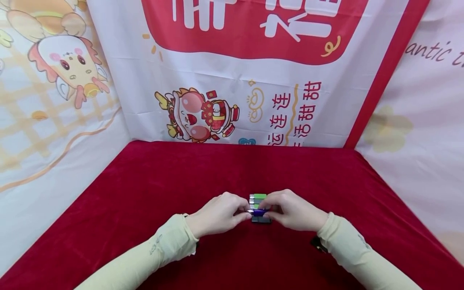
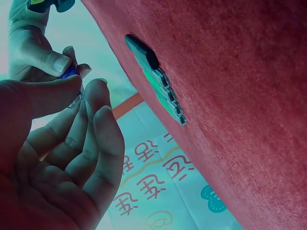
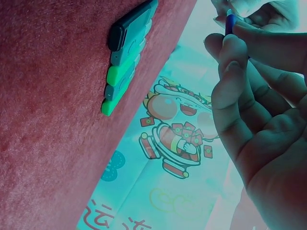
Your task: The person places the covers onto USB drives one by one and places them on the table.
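Between my two hands is a small purple stick with a silvery end [image 1: 258,212] that looks like a lighter. My left hand [image 1: 222,213] pinches its silvery end between thumb and fingertip. The thumb and fingers of my right hand [image 1: 293,210] pinch the purple body [image 2: 70,71]. Just beyond and below, a row of similar lighters lies side by side on the cloth: a green one [image 3: 107,106] at one end, then grey [image 3: 111,91], green [image 3: 114,75] and grey [image 3: 117,57]. A black, flat piece [image 3: 119,34] lies at the row's near end.
Dark red cloth [image 1: 188,169] covers the table. A printed white and red curtain [image 1: 137,80] hangs behind it, with patterned curtains at the left [image 1: 65,161] and right [image 1: 417,133]. Both arms wear pale sleeves [image 1: 145,253].
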Tool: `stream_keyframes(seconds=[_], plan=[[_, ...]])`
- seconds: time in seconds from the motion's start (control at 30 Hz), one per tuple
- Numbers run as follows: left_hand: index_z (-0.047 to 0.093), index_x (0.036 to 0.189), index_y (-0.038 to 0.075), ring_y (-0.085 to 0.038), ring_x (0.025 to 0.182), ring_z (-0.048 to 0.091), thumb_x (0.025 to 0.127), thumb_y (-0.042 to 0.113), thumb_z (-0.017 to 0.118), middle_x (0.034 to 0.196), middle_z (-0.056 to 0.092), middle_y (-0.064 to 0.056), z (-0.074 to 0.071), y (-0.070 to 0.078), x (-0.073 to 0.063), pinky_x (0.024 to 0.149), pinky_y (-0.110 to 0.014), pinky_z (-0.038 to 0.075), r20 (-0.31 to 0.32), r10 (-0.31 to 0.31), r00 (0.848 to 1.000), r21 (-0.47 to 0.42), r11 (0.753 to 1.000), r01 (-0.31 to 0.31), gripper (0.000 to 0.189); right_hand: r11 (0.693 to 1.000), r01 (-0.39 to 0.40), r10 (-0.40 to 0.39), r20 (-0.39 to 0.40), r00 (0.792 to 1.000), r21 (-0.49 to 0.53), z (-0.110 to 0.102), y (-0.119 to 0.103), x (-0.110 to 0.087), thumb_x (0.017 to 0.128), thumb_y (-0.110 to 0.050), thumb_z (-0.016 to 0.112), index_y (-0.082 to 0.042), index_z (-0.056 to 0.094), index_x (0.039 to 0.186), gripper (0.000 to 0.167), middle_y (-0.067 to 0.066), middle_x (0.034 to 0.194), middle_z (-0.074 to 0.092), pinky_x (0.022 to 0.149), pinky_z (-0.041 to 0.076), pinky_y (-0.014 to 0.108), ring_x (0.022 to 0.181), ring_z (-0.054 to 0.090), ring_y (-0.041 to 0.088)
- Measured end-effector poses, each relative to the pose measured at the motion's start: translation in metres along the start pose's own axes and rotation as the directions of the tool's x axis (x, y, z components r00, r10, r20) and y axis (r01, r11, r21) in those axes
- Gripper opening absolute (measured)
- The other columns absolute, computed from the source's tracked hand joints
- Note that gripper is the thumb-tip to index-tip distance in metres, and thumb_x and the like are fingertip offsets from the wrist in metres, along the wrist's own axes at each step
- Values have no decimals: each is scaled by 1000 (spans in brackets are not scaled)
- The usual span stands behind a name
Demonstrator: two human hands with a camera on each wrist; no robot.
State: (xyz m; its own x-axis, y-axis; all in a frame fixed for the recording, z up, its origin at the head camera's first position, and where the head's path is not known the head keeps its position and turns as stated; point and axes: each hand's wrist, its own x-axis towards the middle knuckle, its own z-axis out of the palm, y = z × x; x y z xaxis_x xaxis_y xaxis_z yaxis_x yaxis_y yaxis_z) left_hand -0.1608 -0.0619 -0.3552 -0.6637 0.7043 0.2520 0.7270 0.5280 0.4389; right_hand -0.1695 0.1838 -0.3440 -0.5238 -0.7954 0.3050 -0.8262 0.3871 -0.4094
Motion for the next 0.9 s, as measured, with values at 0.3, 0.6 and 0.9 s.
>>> stream_keyframes(seconds=[0.3,0.6,0.9], plan=[[68,81,19,-2,55,42,93,21,70,61,51,16,1,0,2,50,-19,37,19,13,1000,22,1000,-13,12,1000,-4,3,4,1000,10,1,0,-2,83,3,75,-12,73,101,24,-9,97,68,77,53,28,84,61,6],[69,80,16,-2,54,41,93,22,70,59,49,14,2,0,2,49,-19,36,19,23,1000,21,999,-24,14,1000,18,-18,3,1000,11,3,2,-1,82,6,74,-12,72,99,25,-9,94,67,74,52,26,80,59,4],[67,75,17,-1,53,39,93,21,71,57,46,14,4,-1,1,49,-18,34,4,48,999,44,998,-48,19,1000,22,-22,-9,1000,8,5,0,-1,82,6,73,-12,72,98,24,-10,94,67,74,52,25,80,59,4]])
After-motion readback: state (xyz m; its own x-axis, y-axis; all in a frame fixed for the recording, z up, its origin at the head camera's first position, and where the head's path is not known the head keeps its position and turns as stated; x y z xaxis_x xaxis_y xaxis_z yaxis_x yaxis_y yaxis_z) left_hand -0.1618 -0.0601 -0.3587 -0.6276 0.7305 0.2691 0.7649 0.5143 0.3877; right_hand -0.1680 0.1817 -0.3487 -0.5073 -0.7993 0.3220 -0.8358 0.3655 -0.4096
